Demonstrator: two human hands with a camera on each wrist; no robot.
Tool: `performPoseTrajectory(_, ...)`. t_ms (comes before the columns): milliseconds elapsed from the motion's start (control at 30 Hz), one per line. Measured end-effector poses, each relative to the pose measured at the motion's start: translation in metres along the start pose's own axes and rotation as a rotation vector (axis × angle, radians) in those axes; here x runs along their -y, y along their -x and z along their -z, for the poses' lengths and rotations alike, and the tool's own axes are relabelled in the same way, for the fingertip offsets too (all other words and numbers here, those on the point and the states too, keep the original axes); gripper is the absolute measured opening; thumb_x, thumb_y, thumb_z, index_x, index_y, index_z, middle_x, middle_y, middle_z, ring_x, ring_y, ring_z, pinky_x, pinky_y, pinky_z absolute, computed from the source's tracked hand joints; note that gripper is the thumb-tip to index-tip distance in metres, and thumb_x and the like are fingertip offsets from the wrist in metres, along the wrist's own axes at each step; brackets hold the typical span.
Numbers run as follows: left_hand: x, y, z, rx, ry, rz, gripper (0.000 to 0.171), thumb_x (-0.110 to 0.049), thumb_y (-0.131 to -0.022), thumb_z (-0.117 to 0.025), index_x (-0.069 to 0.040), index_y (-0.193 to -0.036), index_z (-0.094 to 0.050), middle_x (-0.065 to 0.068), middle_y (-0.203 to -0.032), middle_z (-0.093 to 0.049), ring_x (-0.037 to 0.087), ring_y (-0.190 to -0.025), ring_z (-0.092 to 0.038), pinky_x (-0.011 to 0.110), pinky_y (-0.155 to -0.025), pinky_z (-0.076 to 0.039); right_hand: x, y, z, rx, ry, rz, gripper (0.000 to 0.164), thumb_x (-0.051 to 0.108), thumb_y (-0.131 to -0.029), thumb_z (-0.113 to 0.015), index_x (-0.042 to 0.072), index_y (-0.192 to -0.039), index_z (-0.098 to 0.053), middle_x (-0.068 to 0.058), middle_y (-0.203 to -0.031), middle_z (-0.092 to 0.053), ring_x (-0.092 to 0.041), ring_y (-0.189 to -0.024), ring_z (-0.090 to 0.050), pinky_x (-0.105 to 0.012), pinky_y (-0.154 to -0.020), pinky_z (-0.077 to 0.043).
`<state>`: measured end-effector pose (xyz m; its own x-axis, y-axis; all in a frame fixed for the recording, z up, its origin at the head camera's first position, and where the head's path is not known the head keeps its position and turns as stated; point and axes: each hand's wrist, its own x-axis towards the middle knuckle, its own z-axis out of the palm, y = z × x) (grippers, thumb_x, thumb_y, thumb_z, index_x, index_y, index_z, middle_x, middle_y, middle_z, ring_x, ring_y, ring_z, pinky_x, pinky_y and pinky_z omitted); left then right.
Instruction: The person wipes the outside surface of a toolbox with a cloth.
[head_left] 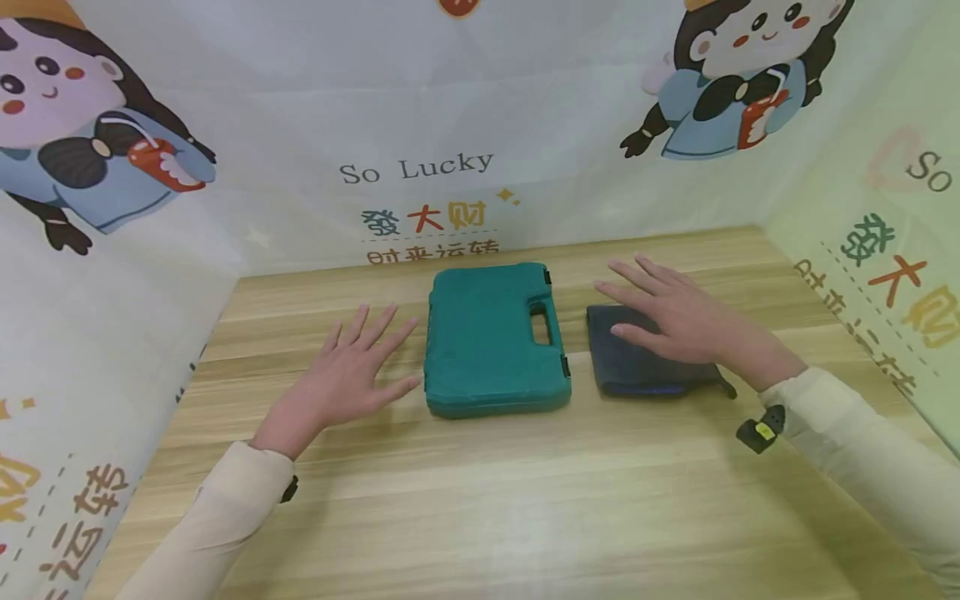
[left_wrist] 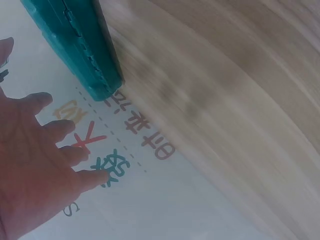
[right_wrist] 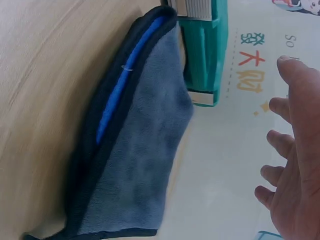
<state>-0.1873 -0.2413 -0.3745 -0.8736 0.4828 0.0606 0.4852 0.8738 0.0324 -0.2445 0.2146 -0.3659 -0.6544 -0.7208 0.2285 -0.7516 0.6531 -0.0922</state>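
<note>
Left grip (head_left: 348,379) and right grip (head_left: 675,317) spread apart, empty; the teal rectangular plastic case (head_left: 483,342) is best held by its handle (head_left: 555,323).

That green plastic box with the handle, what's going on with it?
Nobody is holding it right now. The flat green plastic case lies on the light wooden table, looking closed. A person's spread left hand hovers just left of it. Their right hand hovers by the folded dark grey cloth, which lies to the case's right. Both hands are empty.
</note>
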Motion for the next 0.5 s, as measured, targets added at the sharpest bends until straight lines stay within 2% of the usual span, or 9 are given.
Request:
performPoseTrajectory(100, -0.002, -0.001, 0.0, 0.013, 0.023, 0.001, 0.077, -0.068, -0.087, -0.038, -0.033, -0.148, -0.009, -0.002, -0.154, -0.001, 0.026, -0.135, 0.011, 0.059, -0.103, -0.008, 0.0, -0.002, -0.004, 0.039, -0.016, -0.023, 0.063, 0.053, -0.092, -0.046, 0.021, -0.145, -0.031, -0.008, -0.15, -0.021, -0.035, -0.135, -0.011, -0.055, -0.103, -0.018)
performPoseTrajectory(133, -0.004, -0.001, 0.001, 0.024, 0.038, 0.0, 0.077, -0.069, -0.086, -0.038, -0.034, -0.148, -0.007, -0.002, -0.154, -0.001, 0.027, -0.135, 0.011, 0.058, -0.103, -0.009, 0.0, -0.002, -0.007, 0.075, -0.027, -0.039, 0.066, 0.056, -0.091, -0.046, 0.021, -0.145, -0.031, -0.008, -0.15, -0.022, -0.036, -0.134, -0.013, -0.056, -0.102, -0.02)
performPoseTrajectory(200, -0.011, -0.004, 0.001, 0.042, 0.069, -0.015, 0.079, -0.071, -0.085, -0.037, -0.035, -0.148, -0.005, -0.002, -0.153, -0.001, 0.028, -0.135, 0.009, 0.058, -0.103, -0.011, 0.0, -0.001, -0.012, 0.173, -0.059, -0.074, 0.073, 0.062, -0.088, -0.046, 0.021, -0.146, -0.029, -0.011, -0.149, -0.023, -0.04, -0.132, -0.017, -0.057, -0.1, -0.022)
performPoseTrajectory(300, -0.026, -0.011, 0.002, 0.076, 0.115, -0.058, 0.084, -0.074, -0.082, -0.038, -0.033, -0.148, -0.007, 0.0, -0.154, -0.002, 0.031, -0.136, 0.007, 0.058, -0.103, -0.014, 0.002, 0.001, -0.018, 0.355, -0.134, -0.14, 0.086, 0.064, -0.08, -0.056, 0.019, -0.147, -0.026, -0.017, -0.15, -0.019, -0.048, -0.13, -0.016, -0.061, -0.097, -0.025)
performPoseTrajectory(400, -0.043, -0.022, -0.001, 0.096, 0.112, -0.131, 0.088, -0.075, -0.08, -0.04, -0.03, -0.149, -0.008, 0.006, -0.154, -0.006, 0.036, -0.135, 0.001, 0.058, -0.102, -0.016, 0.006, 0.003, -0.021, 0.5, -0.177, -0.193, 0.098, 0.051, -0.073, -0.071, 0.017, -0.148, -0.018, -0.023, -0.15, -0.01, -0.056, -0.126, -0.01, -0.065, -0.094, -0.025)
performPoseTrajectory(500, -0.06, -0.033, -0.008, 0.12, 0.09, -0.181, 0.09, -0.073, -0.079, -0.046, -0.029, -0.149, -0.009, 0.008, -0.153, -0.008, 0.041, -0.134, -0.002, 0.059, -0.101, -0.017, 0.011, 0.003, -0.024, 0.552, -0.166, -0.208, 0.106, 0.033, -0.068, -0.078, 0.017, -0.149, -0.011, -0.025, -0.149, -0.004, -0.059, -0.124, -0.008, -0.067, -0.093, -0.024)
